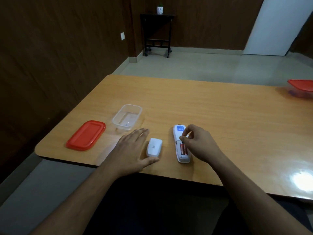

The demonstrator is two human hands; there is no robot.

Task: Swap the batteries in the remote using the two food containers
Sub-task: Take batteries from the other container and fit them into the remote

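Remote (180,146) face down on table (220,116) near front edge, battery bay uncovered, two red batteries (183,148) seated inside. Cover (154,147) flat just left of remote. Right hand (197,143) over remote, fingertips (181,138) pinched narrow at top of bay; grip on anything unclear. Left hand (133,153) flat, spread wide, beside cover, holding nothing. Clear tub (127,117) open, empty, farther left; red lid (86,135) beside it. Second tub (301,89), lidded, far right edge.

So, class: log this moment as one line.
white remote: cover off, red batteries in | right hand: at compartment | left hand: flat
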